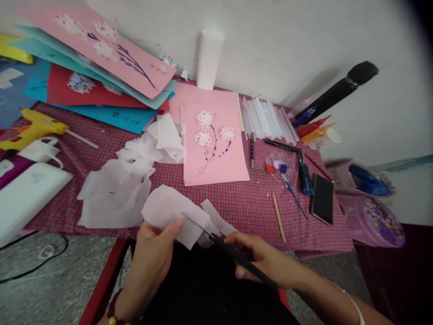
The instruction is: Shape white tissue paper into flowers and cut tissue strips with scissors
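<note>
My left hand (156, 241) pinches a piece of thin white paper (169, 205) with a rounded upper edge, thumb on top. Black-handled scissors (233, 255) are gripped in my right hand (260, 257), and their blades lie across the paper's right part. Part of the scissor handle is hidden by my fingers. Beside the blades a narrow strip of white paper (218, 217) rests on the cloth. More crumpled white paper (115, 192) lies to the left. Beyond my hands is a pink sheet (233, 167) with white speckled flowers and purple stems.
A yellow glue gun (43, 123) and a white box (37, 196) sit at left, below stacked coloured cards (131, 67). Glue sticks (265, 119), a paint palette (280, 164), a paintbrush (296, 198), a wooden stick (279, 216) and a phone (322, 198) are at right.
</note>
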`<state>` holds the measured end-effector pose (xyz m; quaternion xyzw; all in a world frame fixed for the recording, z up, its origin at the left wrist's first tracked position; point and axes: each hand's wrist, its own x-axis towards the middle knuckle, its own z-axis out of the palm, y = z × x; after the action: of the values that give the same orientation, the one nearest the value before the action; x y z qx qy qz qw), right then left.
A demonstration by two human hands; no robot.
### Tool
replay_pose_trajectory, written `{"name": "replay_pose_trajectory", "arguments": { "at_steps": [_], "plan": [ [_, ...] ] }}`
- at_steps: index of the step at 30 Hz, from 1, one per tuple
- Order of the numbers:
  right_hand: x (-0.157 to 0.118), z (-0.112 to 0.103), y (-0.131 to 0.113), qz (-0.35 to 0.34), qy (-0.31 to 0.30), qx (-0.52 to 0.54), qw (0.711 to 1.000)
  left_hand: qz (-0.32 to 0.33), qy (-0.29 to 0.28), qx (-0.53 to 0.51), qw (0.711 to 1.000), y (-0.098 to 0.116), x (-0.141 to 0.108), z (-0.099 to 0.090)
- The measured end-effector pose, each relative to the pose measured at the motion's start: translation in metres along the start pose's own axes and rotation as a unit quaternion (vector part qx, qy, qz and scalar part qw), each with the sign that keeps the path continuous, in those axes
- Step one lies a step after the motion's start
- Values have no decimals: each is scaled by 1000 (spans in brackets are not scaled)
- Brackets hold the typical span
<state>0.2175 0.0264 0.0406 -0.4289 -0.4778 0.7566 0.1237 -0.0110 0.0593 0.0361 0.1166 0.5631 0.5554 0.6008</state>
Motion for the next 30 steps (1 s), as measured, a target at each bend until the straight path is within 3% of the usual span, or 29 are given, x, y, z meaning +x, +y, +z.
{"name": "replay_pose_trajectory", "arguments": {
  "at_steps": [4,13,18,26,30],
  "plan": [
    [-3,-2,-4,-5,-22,-9,1000,21,-10,-20,1000,2,7,-5],
    [-2,-6,-18,-17,-71,-66,995,59,-43,67,995,-13,7,-9],
    [1,-3,-21,-20,-60,-68,996,45,-97,111,988,-20,5,-15],
    [3,4,-11,-18,-24,-19,999,36,-104,158,981,-16,-1,-13],
    [1,4,-4,-3,1,-10,1000,23,-80,80,993,-13,2,-13]
  ]
}}
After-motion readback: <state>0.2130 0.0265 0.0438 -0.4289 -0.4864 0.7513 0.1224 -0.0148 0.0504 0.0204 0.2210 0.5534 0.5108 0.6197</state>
